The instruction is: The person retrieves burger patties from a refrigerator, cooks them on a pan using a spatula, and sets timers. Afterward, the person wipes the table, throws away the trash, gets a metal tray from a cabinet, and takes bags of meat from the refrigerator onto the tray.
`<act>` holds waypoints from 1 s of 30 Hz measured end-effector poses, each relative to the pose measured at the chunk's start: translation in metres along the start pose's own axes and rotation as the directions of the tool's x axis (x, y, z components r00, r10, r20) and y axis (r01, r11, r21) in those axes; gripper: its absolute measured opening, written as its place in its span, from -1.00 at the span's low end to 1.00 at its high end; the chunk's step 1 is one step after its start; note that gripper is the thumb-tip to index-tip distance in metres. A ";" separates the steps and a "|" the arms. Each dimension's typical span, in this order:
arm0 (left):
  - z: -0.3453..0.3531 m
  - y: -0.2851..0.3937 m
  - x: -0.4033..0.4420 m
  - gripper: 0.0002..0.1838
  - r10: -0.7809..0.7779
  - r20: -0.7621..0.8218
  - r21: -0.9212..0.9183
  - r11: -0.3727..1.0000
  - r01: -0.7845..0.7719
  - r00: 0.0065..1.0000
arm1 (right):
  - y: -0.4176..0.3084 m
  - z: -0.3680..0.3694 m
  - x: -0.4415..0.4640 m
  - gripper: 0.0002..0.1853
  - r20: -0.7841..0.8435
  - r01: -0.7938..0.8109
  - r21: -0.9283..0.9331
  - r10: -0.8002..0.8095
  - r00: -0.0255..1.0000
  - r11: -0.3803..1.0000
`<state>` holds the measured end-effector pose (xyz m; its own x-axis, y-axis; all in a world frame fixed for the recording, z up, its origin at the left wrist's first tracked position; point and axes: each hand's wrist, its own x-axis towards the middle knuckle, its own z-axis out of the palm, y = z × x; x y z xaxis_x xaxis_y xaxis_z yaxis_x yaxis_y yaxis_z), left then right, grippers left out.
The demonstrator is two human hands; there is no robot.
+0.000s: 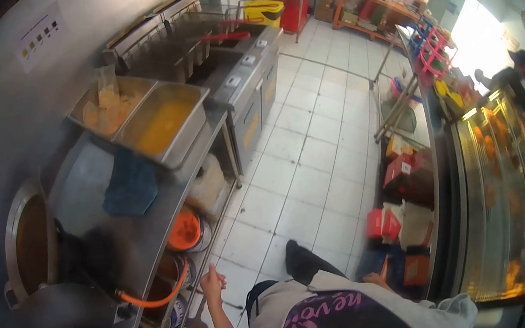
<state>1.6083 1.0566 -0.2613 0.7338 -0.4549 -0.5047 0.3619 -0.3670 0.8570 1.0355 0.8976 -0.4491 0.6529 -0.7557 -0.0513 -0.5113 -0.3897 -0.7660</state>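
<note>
My left hand (pixel 212 284) hangs beside the steel counter (pixel 73 184), with its fingers curled in and nothing visible in them. Nearest to it are an orange hose (pixel 154 303) and several tubs below the counter, one of them an orange tub (pixel 184 230). My right hand (pixel 380 276) is low at my other side, close to the boxes under the display side. It is small and partly covered by my sleeve, so its fingers do not show clearly.
Steel pans (pixel 166 120) stand on the counter near a blue cloth (pixel 129 183). Fryers (pixel 188 43) with red-handled baskets follow. A large pot (pixel 29 244) is at left. A lit food display case (pixel 499 198) and red boxes (pixel 384 224) border the tiled aisle (pixel 291 180) at right.
</note>
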 end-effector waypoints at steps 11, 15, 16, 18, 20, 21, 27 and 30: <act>0.221 0.175 0.125 -0.68 0.221 0.043 0.346 0.911 -0.222 0.974 | -0.037 -0.097 0.528 -0.66 0.069 -0.357 0.259 0.352 0.933 0.897; 0.283 0.242 0.212 -0.65 0.520 -0.031 0.495 0.750 -0.439 0.853 | -0.126 -0.114 0.653 -0.64 0.094 -0.127 0.257 0.106 0.990 0.958; 0.302 0.264 0.237 -0.61 0.515 -0.057 0.495 0.759 -0.424 0.856 | -0.141 -0.119 0.678 -0.64 0.094 -0.069 0.300 0.042 0.995 0.951; 0.342 0.308 0.277 -0.44 0.548 -0.122 0.698 0.640 -0.320 0.828 | -0.170 -0.129 0.718 -0.64 0.110 -0.019 0.346 -0.020 0.994 0.938; 0.378 0.357 0.313 -0.30 0.396 -0.218 0.795 0.602 -0.073 0.892 | -0.196 -0.149 0.760 -0.63 0.114 0.087 0.382 -0.140 0.984 0.920; 0.392 0.371 0.333 -0.30 0.387 -0.234 0.788 0.613 -0.059 0.892 | -0.206 -0.160 0.781 -0.62 0.104 0.108 0.380 -0.158 0.982 0.919; 0.426 0.394 0.403 0.08 0.205 -0.353 0.765 0.625 0.156 0.913 | -0.250 -0.190 0.913 -0.48 -0.187 0.319 0.355 -0.268 0.945 0.879; 0.441 0.382 0.410 0.10 0.206 -0.548 0.658 0.705 0.266 0.811 | -0.263 -0.172 0.976 -0.34 -0.223 0.401 0.252 -0.350 0.910 0.881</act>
<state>1.7937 0.3725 -0.1869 0.9844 0.0004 -0.1757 0.0719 -0.9133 0.4009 1.7106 0.1723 -0.1879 0.6485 -0.6685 0.3641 -0.0479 -0.5132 -0.8569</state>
